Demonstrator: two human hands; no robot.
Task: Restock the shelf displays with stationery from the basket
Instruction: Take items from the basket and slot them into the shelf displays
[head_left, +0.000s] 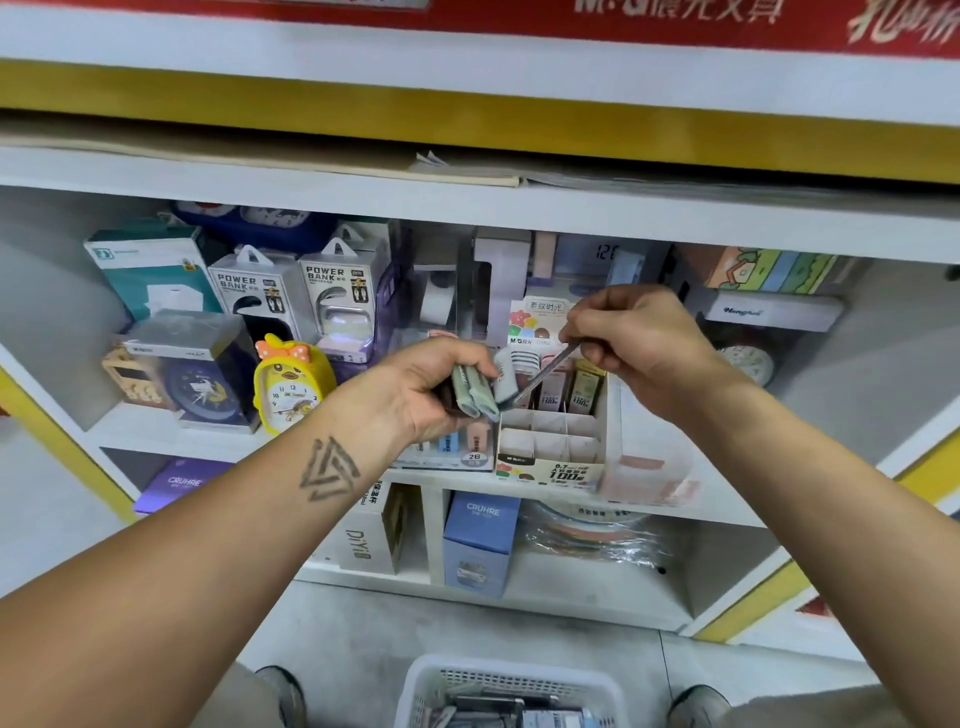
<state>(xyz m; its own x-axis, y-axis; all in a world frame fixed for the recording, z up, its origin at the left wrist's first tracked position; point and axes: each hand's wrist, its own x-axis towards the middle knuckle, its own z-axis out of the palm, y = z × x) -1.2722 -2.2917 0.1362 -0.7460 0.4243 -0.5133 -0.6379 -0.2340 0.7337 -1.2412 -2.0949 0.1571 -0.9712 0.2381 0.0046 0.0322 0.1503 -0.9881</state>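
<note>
Slim grey case (546, 373), pinched at its upper end by the fingertips of the right hand (631, 338). Its long axis runs diagonally, upper end toward the right hand, lower end pointing down and left at the divided cardboard display box (551, 451); the case hangs below and left of the grip, above the box's rear row. The left hand (434, 387) curls round a bundle of small packs (475, 392), greenish and grey, whose ends stick out to the right of the fist and lie just beside the case's lower end. The box stands on the middle shelf (218, 441); its back row holds a few upright packs, the front cells show bare card. Just left of it stands a tray marked 2B (457, 452), partly hidden by the left wrist. Further left: a yellow chick alarm clock (291, 387), a dark clock in a clear box (200, 374), and two power bank cartons (296, 296). Below, on the floor between two shoes, a white basket (511, 693) holds more stationery.
</note>
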